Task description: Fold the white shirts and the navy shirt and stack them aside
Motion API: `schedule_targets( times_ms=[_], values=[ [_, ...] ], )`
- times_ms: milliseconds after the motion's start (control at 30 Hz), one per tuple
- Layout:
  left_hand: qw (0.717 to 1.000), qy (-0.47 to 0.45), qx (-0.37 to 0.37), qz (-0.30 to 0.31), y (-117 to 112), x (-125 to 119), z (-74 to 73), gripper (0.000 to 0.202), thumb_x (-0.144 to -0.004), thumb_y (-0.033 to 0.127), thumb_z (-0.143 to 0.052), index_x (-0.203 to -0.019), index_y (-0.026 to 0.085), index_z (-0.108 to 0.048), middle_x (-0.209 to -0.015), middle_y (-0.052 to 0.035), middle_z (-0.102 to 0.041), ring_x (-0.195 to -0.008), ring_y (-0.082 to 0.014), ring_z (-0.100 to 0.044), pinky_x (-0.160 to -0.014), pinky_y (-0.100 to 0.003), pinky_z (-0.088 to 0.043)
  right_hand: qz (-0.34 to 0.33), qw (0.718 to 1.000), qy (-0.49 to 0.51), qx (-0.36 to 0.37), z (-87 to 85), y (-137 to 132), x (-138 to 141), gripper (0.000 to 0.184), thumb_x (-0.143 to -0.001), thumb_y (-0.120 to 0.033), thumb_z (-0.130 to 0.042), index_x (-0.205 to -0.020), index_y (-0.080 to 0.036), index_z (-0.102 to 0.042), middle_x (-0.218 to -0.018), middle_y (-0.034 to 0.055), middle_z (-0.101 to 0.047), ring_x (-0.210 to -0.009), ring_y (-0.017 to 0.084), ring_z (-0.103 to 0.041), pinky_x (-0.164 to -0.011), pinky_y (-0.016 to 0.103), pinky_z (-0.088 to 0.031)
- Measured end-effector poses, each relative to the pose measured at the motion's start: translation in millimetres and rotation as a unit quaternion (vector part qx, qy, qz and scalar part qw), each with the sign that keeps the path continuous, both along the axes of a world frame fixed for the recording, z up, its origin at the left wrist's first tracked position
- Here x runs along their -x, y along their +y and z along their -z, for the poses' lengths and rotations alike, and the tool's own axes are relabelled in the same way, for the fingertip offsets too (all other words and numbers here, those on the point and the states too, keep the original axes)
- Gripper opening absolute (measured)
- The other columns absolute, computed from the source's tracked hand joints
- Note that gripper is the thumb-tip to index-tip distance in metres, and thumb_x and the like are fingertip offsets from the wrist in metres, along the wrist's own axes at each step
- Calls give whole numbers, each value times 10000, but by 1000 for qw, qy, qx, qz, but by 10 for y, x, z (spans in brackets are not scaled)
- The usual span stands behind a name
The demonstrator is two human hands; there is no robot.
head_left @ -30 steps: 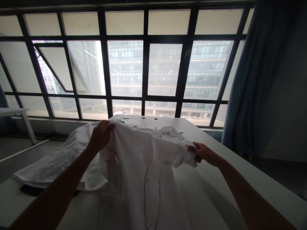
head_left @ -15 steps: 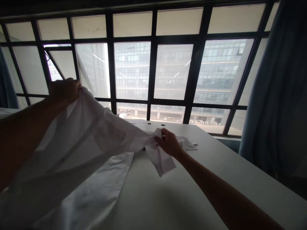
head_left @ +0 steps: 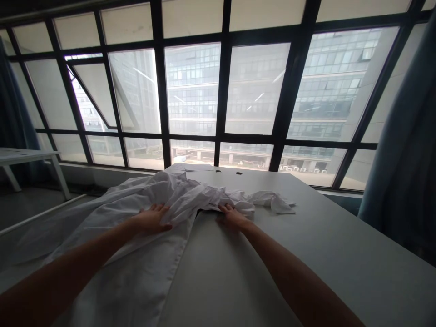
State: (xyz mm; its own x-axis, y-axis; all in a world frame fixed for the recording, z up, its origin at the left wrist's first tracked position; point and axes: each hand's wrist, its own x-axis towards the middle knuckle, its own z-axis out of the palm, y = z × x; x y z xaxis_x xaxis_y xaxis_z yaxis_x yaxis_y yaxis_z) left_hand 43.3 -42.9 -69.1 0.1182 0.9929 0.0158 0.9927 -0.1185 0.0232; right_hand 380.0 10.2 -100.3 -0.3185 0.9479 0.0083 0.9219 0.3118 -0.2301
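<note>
Spread fingers of the left hand (head_left: 153, 220) lie on the white cloth (head_left: 184, 200), crumpled across the left side of the table (head_left: 323, 245). Whether the right hand (head_left: 235, 219), touching the cloth's right end, pinches it, I cannot tell. Farther right hangs a curtain (head_left: 402, 172); windows (head_left: 190, 91) stand beyond the table's far end.

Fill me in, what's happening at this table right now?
A person has both hands at a rumpled heap of white fabric on a white table. The left hand lies on the fabric, fingers spread. The right hand is at the heap's near edge; whether it grips anything is unclear. The heap runs along the table's left side, before large windows.
</note>
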Motion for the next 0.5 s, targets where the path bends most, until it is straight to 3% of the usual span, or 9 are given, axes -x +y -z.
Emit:
schedule_targets(
  times_ms=[67, 100, 333, 500],
  values=[
    [998, 21, 50, -16, -31, -19, 179, 892, -804, 723, -474, -1526, 260, -228, -1600, -126, -138, -1442, -401, -157, -1038, -702, -189, 6, 1000, -8, 0, 89, 115, -44, 611, -932, -505, -426, -1498, -304, -318, -1558, 116, -299, -1393, 398, -286, -1060, 643, -240],
    [998, 22, 57, -26, -23, -29, 236, 858, -837, 726, -410, -1532, 268, -205, -1607, -118, -93, -1451, -402, -106, -1034, -721, -140, 7, 1000, -10, -3, 118, 197, -68, 583, -952, -494, -371, -1499, -300, -317, -1562, 111, -294, -1398, 396, -273, -1059, 662, -216],
    [998, 2, 24, -51, 243, -72, 359, 774, -879, 745, -260, -1518, 309, -252, -1607, -92, -143, -1455, -362, -125, -1084, -641, -109, 23, 1000, -8, -4, 222, 780, -113, 578, -970, -480, -301, -1505, -264, -310, -1589, 73, -242, -1435, 349, -209, -1104, 627, -148],
    [999, -6, 15, -32, 462, -7, 398, 776, -870, 744, -274, -1512, 308, -282, -1605, -90, -155, -1453, -361, -147, -1099, -620, -116, 74, 997, -16, -17, 278, 721, -133, 603, -976, -503, -249, -1514, -235, -285, -1596, 79, -216, -1459, 306, -153, -1123, 600, -102]
  ],
)
